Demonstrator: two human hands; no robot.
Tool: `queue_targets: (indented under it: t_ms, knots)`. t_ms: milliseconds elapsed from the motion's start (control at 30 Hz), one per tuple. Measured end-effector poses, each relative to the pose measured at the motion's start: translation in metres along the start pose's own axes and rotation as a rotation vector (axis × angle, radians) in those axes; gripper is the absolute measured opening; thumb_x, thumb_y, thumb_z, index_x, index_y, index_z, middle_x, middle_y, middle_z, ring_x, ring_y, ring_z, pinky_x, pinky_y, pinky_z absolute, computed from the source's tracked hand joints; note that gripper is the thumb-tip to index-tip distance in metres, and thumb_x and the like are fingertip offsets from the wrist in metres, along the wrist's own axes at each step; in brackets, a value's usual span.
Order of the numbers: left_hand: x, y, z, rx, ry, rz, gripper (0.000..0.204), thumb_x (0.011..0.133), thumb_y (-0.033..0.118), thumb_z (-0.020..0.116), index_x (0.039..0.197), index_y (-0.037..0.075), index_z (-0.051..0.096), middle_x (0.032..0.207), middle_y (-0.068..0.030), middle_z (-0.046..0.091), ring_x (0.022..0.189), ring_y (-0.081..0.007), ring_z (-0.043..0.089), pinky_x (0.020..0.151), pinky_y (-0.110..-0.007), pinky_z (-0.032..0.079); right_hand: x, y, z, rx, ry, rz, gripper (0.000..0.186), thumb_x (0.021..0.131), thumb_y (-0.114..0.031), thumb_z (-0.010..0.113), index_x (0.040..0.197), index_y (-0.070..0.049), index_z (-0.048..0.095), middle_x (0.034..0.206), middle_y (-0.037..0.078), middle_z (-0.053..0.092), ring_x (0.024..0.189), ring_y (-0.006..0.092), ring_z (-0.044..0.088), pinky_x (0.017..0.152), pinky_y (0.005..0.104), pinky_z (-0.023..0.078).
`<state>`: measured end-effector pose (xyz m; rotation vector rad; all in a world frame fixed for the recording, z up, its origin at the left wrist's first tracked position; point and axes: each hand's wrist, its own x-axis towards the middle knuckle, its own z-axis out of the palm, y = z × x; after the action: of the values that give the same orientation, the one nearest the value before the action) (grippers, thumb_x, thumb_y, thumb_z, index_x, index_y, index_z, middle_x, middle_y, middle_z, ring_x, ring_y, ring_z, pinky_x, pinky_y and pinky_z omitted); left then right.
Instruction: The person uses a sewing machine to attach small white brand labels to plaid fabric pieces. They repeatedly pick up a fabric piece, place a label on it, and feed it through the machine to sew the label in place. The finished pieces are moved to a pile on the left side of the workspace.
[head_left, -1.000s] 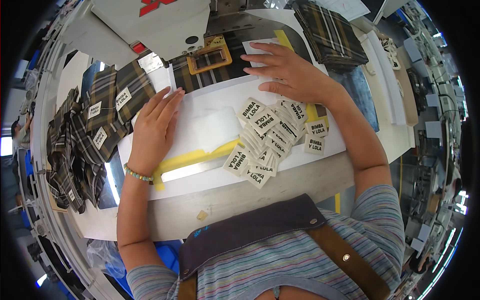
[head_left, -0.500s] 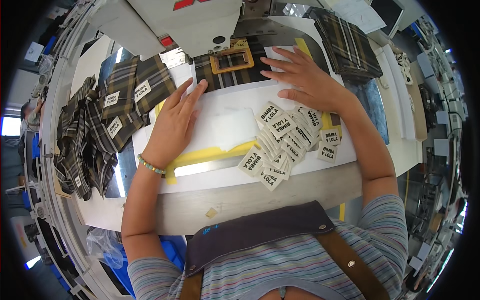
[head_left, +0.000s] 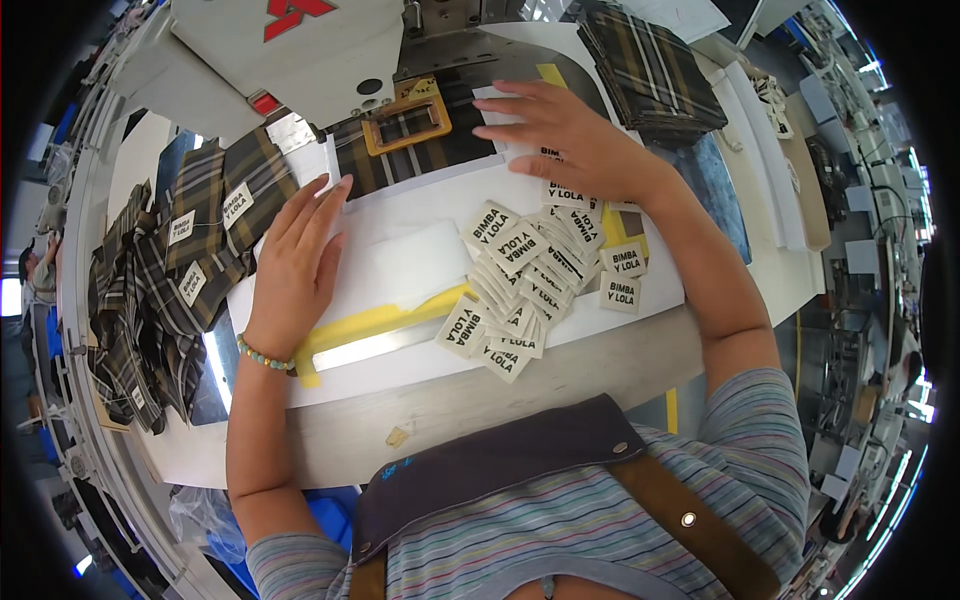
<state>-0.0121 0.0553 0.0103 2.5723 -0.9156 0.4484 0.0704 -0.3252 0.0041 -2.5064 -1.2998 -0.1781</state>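
My left hand (head_left: 295, 260) rests at the left side of the white work sheet (head_left: 400, 235). Its fingers are stretched out and grip nothing. Further right, my right hand (head_left: 560, 135) is spread over the right end of a dark plaid fabric piece (head_left: 360, 160). A pale label shows by its thumb; whether it is held I cannot tell. An orange rectangular clamp frame (head_left: 410, 125) sits on that fabric beneath the sewing machine head (head_left: 290, 60). Just below my right hand lies a loose heap of small cream printed labels (head_left: 525, 275).
Plaid pieces with labels (head_left: 190, 240) are heaped at the left. A neat stack of plaid pieces (head_left: 650, 75) stands at the far right. Yellow tape (head_left: 390, 312) edges the sheet. Along the near side runs the table's edge (head_left: 450, 395), with a small tan scrap (head_left: 397, 437).
The whole view has shifted, so the scene sits further left. My right hand has drawn slightly closer to the labels, and one now shows by its thumb. My left hand stays nearly put.
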Motion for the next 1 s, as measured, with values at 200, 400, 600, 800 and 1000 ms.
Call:
queue_targets:
  t_ms: [200, 400, 600, 800, 1000]
  knots:
    - [-0.003, -0.005, 0.001, -0.019, -0.066, -0.009, 0.057, 0.092, -0.005, 0.069, 0.147, 0.006, 0.061, 0.128, -0.019, 0.071, 0.127, -0.0399, 0.064, 0.107, -0.048, 0.054, -0.002, -0.006, -0.001, -0.08, -0.056, -0.01, 0.051, 0.107, -0.048, 0.06, 0.149, -0.02, 0.067, 0.168, 0.005, 0.048, 0.161, 0.0327, 0.03, 0.133, 0.0519, 0.024]
    - [0.001, 0.001, -0.002, -0.143, -0.029, -0.049, 0.048, 0.09, -0.007, 0.067, 0.137, 0.003, 0.066, 0.127, -0.0201, 0.071, 0.123, -0.0405, 0.066, 0.104, -0.047, 0.054, -0.004, -0.007, -0.005, -0.064, -0.072, -0.013, 0.046, 0.107, -0.047, 0.06, 0.143, -0.02, 0.072, 0.166, 0.004, 0.05, 0.16, 0.0316, 0.032, 0.132, 0.0507, 0.028]
    - [0.001, 0.002, -0.002, -0.175, -0.056, -0.135, 0.043, 0.092, -0.009, 0.064, 0.133, 0.004, 0.069, 0.133, -0.014, 0.072, 0.129, -0.0354, 0.065, 0.111, -0.043, 0.05, -0.004, -0.001, -0.001, -0.016, -0.033, -0.021, 0.045, 0.109, -0.046, 0.057, 0.14, -0.017, 0.074, 0.164, 0.004, 0.053, 0.159, 0.0296, 0.036, 0.131, 0.049, 0.03]
    - [0.002, 0.001, 0.003, -0.09, -0.023, -0.031, 0.044, 0.092, -0.006, 0.067, 0.135, 0.002, 0.066, 0.125, -0.0196, 0.072, 0.121, -0.0393, 0.066, 0.104, -0.047, 0.053, -0.009, 0.011, -0.033, -0.013, 0.236, 0.142, 0.032, 0.106, -0.029, 0.067, 0.129, -0.01, 0.078, 0.137, 0.009, 0.071, 0.13, 0.0279, 0.062, 0.111, 0.0406, 0.049]
    - [0.0, -0.001, 0.003, -0.063, -0.033, -0.015, 0.047, 0.092, -0.004, 0.069, 0.138, 0.002, 0.066, 0.127, -0.0199, 0.071, 0.123, -0.0395, 0.066, 0.106, -0.047, 0.053, -0.021, -0.004, -0.072, 0.165, -0.012, 0.519, 0.028, 0.096, -0.028, 0.079, 0.111, -0.004, 0.079, 0.1, 0.006, 0.076, 0.085, 0.0181, 0.068, 0.078, 0.0335, 0.054]
